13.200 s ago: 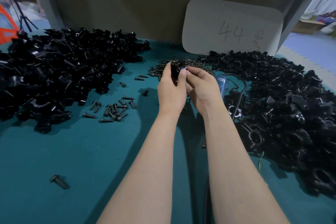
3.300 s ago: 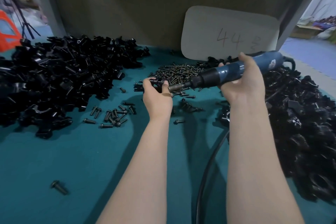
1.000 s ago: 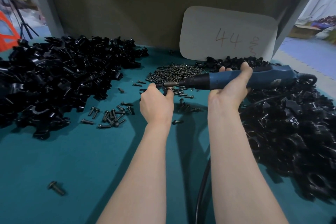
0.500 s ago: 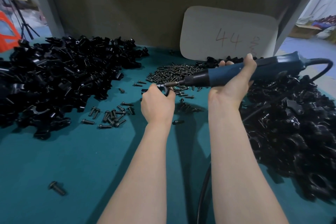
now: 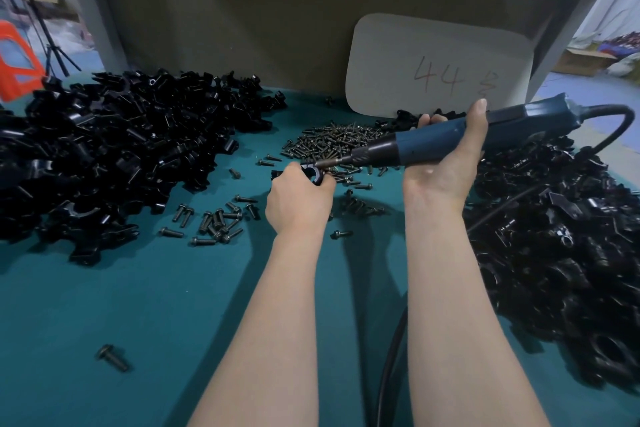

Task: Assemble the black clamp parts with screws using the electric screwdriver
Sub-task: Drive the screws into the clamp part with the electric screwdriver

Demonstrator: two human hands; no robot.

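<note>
The step in hand looks like driving a screw into a clamp: the left hand (image 5: 298, 199) grips a small black clamp (image 5: 312, 173) low over the table (image 5: 138, 305), curled tightly round it so that only the top of the part shows, just in front of the heap of screws (image 5: 329, 142). The right hand (image 5: 446, 166) holds the electric screwdriver (image 5: 429, 146) almost level, thumb over the top and fingers (image 5: 429, 120) wrapped under the blue body, and the bit (image 5: 327, 163) meets the clamp at its upper edge. Whether the bit is seated in a screw head is too small to tell. Unassembled black parts (image 5: 104, 149) lie heaped to the left, another heap (image 5: 554, 236) to the right, and the tool's cord (image 5: 389, 357) trails between the forearms. The next move probably calls for keeping the bit in line with the screw, pressing steadily while the left hand stops the clamp turning, then running the driver until the screw seats
</note>
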